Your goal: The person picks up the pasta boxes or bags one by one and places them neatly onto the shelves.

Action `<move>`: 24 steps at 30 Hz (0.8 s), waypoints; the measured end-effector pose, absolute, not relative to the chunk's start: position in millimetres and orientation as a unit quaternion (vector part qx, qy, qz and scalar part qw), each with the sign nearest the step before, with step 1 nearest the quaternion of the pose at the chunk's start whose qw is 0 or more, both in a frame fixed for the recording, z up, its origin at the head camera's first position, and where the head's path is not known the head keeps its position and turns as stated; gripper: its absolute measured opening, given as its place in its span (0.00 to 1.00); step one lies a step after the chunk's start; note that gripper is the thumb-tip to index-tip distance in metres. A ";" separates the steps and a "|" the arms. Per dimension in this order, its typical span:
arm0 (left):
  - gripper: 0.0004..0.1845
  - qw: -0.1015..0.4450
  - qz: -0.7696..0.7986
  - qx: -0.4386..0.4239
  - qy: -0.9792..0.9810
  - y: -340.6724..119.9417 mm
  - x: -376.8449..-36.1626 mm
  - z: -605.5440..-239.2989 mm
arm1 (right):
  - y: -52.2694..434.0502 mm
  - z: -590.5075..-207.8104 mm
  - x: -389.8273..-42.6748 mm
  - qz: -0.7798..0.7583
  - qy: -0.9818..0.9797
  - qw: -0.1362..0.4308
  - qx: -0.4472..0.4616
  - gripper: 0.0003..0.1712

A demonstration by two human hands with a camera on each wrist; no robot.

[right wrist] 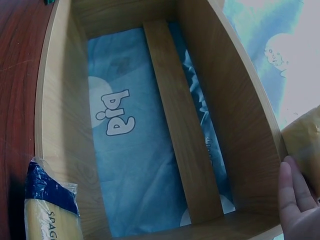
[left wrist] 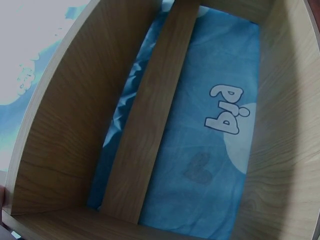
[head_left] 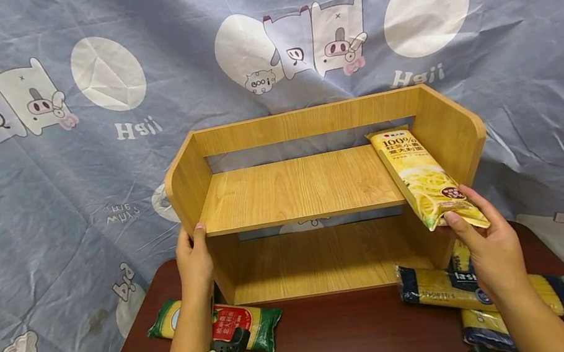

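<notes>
Yellow pasta packet [head_left: 428,178] pinched at its near end by right hand [head_left: 490,252], long axis running away onto upper board of wooden shelf [head_left: 298,189] (right side); left hand [head_left: 194,264] gripping shelf's left wall.

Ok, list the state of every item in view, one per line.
Wooden shelf: upright on the table.
Yellow pasta packet: lying on the upper board, near end overhanging, held.
Right hand: grips the yellow pasta packet.
Left hand: holds the shelf's left side panel.
Green packet: flat on the table.
Blue spaghetti packets: flat on the table.
</notes>
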State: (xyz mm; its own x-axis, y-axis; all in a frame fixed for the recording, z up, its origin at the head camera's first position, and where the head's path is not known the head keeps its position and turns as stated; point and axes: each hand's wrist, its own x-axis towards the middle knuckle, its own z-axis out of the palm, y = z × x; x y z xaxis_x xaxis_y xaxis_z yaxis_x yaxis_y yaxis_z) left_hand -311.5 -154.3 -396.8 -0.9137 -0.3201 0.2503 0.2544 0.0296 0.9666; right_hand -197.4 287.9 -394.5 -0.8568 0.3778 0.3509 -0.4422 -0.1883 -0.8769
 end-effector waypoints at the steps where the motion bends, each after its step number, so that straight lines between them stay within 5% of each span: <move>1: 0.24 0.205 -0.698 0.024 -0.686 -154.3 -311.6 -396.8 | 288.4 -394.8 -197.5 0.771 -0.578 0.266 0.033 0.37; 24: 0.25 0.192 -0.697 0.027 -0.690 -155.2 -311.7 -397.5 | 309.3 -419.0 -177.2 0.730 -0.630 0.231 0.130 0.37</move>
